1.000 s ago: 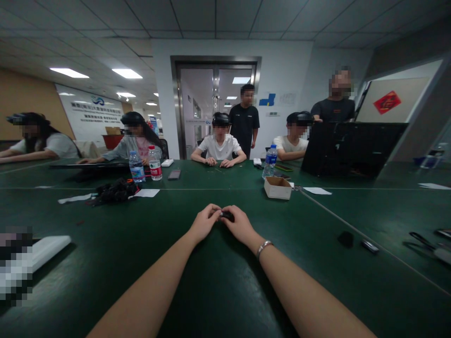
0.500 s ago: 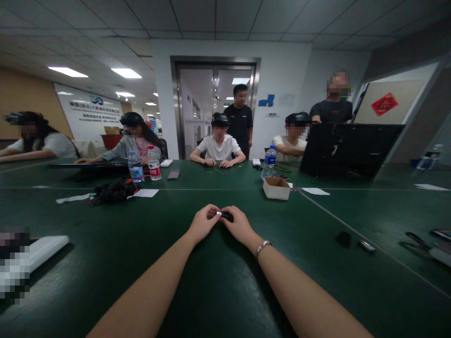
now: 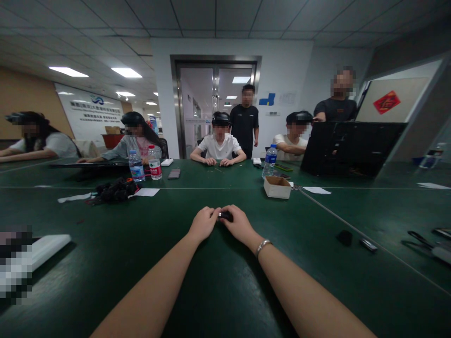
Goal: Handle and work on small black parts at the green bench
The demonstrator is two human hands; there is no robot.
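Both hands meet over the green table [image 3: 225, 291], fingers closed around a small dark object [image 3: 226, 216] with a shiny silver part. My right hand [image 3: 240, 224] grips its black end. On the silver end are the thumb and fingers of my left hand [image 3: 202, 225]. The fingers cover much of the object, so its exact kind does not show. To the right on the table lie a black flat piece [image 3: 344, 238] and a small silver-and-black item [image 3: 369, 245].
An open cardboard box [image 3: 277, 188] stands ahead to the right, near a water bottle [image 3: 269, 162]. Ahead left lie a black tangled bundle [image 3: 115, 190] and white paper [image 3: 147, 192]. A large black screen [image 3: 354, 149] stands at the far right. Several people are around the table.
My left fingers have shifted slightly over the silver end, hiding more of it. The standing person by the door has moved a little right. The view has tilted slightly.
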